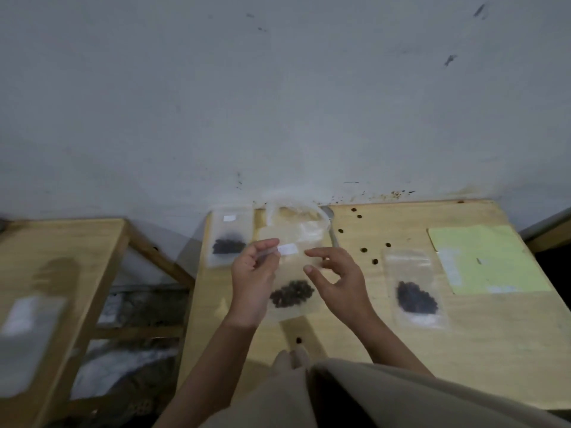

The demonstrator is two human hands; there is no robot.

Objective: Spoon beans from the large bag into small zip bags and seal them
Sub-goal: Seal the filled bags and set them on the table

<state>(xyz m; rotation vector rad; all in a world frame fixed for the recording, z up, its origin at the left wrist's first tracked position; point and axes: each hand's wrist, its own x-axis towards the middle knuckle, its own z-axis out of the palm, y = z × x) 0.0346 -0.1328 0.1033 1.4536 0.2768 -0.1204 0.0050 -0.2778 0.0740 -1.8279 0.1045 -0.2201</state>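
My left hand [253, 273] pinches the top left corner of a small clear zip bag [293, 273] with dark beans [290, 293] in its bottom, held above the wooden table [463, 350]. My right hand [336, 279] hovers at the bag's right side, fingers loosely curved and thumb out; whether it touches the bag is unclear. The large clear bag [296, 217] stands at the table's back edge by the wall. A metal spoon [332, 230] lies right of it. Two more small zip bags with beans lie flat: one at the back left [228, 239], one at the right [415, 291].
A yellow-green sheet [485, 257] lies at the table's right. Several loose beans [364, 250] are scattered on the tabletop. A second wooden table [61, 242] stands to the left with a blurred clear bag [27, 335] on it. A grey wall rises behind.
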